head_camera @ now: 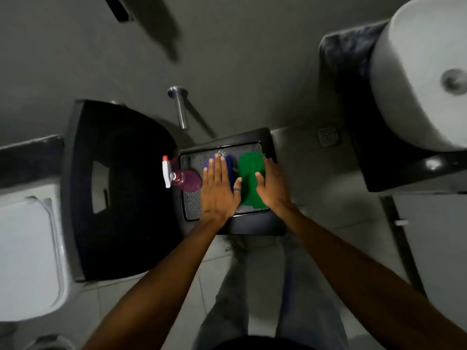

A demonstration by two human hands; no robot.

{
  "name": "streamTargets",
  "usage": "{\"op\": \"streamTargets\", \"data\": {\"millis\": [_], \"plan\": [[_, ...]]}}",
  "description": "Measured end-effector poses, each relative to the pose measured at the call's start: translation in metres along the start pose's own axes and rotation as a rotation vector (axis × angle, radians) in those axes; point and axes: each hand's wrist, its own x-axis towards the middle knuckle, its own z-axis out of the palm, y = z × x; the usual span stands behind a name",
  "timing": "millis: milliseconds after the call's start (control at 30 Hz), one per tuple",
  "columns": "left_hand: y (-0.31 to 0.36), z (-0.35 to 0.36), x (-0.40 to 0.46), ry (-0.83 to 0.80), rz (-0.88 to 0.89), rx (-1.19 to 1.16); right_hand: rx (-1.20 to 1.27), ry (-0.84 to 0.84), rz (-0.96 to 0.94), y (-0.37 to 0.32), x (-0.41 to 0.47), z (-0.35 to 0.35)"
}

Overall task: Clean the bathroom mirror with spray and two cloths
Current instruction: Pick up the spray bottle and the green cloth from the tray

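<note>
A black tray sits on a low black stand below me. A spray bottle with pink liquid and a white-and-red trigger lies on the tray's left edge. My left hand lies flat, fingers spread, over a folded blue cloth that is mostly hidden beneath it. A folded green cloth lies on the right half of the tray. My right hand rests open along the green cloth's right edge, thumb on the cloth. The mirror is out of view.
A black bin with a swing lid stands left of the tray, and a white toilet sits further left. A white washbasin on a dark counter is at the upper right. A floor drain and a chrome wall fitting lie beyond the tray.
</note>
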Motion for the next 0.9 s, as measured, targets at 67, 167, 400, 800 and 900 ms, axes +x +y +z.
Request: {"op": "streamTargets", "data": {"millis": [67, 167, 400, 800, 900], "plan": [[-0.012, 0.028, 0.008, -0.014, -0.014, -0.021, 0.086, 0.012, 0.166, 0.015, 0.013, 0.032], [-0.034, 0.061, -0.002, 0.028, -0.106, -0.121, 0.105, 0.037, 0.337, 0.031, 0.019, 0.082], [-0.094, 0.069, -0.007, 0.481, -0.739, -0.785, 0.127, 0.304, 0.595, 0.02, 0.052, 0.119], [-0.167, 0.027, 0.092, 0.33, -0.188, -0.918, 0.995, -0.22, 0.478, 0.03, 0.087, 0.072], [-0.142, -0.005, 0.091, 0.311, -0.085, -0.849, 1.289, -0.293, 0.526, 0.007, 0.075, 0.029]]}}
